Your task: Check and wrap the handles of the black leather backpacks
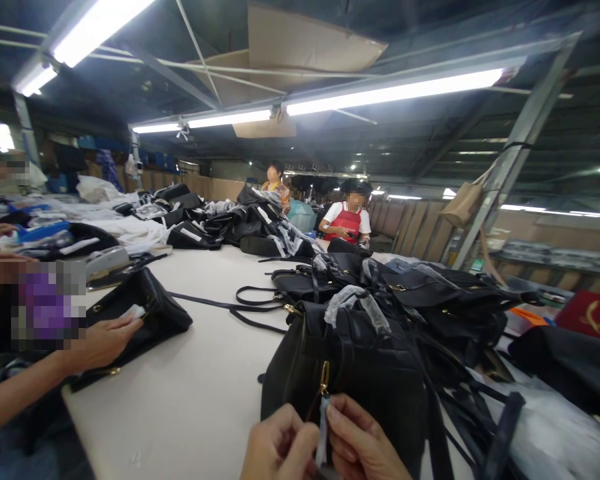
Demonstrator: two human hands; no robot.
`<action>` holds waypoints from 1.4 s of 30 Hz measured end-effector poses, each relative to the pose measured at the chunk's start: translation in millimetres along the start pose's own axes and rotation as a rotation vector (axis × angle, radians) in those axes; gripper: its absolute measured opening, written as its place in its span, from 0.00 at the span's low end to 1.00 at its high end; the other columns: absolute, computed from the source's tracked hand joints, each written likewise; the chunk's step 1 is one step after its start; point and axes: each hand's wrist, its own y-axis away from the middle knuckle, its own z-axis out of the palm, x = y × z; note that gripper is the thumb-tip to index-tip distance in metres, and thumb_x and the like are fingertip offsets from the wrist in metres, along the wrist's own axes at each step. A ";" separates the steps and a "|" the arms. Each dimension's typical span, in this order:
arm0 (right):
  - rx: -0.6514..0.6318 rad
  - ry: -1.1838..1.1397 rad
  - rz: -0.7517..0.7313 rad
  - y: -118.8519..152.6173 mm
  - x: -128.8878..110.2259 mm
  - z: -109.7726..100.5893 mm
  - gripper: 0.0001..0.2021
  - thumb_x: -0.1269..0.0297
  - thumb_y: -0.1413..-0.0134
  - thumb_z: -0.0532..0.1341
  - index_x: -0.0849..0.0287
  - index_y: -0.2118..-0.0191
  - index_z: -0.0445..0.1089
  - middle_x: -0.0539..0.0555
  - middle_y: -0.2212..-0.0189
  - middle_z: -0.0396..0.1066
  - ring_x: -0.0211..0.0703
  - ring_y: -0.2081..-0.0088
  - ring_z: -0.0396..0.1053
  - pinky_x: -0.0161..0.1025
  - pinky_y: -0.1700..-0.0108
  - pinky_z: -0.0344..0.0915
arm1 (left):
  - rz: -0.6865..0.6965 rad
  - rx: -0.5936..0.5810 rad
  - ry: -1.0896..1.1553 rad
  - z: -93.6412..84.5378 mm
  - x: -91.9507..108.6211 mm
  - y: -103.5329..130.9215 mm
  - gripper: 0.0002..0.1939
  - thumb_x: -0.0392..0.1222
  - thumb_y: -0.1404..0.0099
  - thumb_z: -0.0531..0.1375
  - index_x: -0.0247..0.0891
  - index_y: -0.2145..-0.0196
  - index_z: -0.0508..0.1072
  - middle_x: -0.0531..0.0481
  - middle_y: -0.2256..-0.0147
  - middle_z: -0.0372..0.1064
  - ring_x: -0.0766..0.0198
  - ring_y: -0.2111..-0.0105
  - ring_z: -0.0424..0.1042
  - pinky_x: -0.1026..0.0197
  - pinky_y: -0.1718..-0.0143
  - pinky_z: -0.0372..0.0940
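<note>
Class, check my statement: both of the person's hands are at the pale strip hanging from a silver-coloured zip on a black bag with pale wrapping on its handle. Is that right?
Not quite: the zip is gold-coloured, not silver, as the head view shows. The left hand and right hand are indeed at the pale strip, on a black bag with pale wrapping on its handle.

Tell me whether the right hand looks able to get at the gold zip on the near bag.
Probably yes: the right hand is at the wrapped pull, just below the gold zip, and nothing seems to block the way up.
</note>
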 end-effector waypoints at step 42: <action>0.136 0.069 -0.020 2.5 -3.0 16.7 0.31 0.36 0.71 0.70 0.65 0.72 0.73 0.43 0.86 0.59 0.22 0.86 0.42 0.27 0.84 0.34 | -0.161 -0.031 0.425 13.1 -3.9 -12.2 0.26 0.63 0.52 0.67 0.35 0.78 0.68 0.54 0.83 0.65 0.75 0.87 0.54 0.70 0.87 0.45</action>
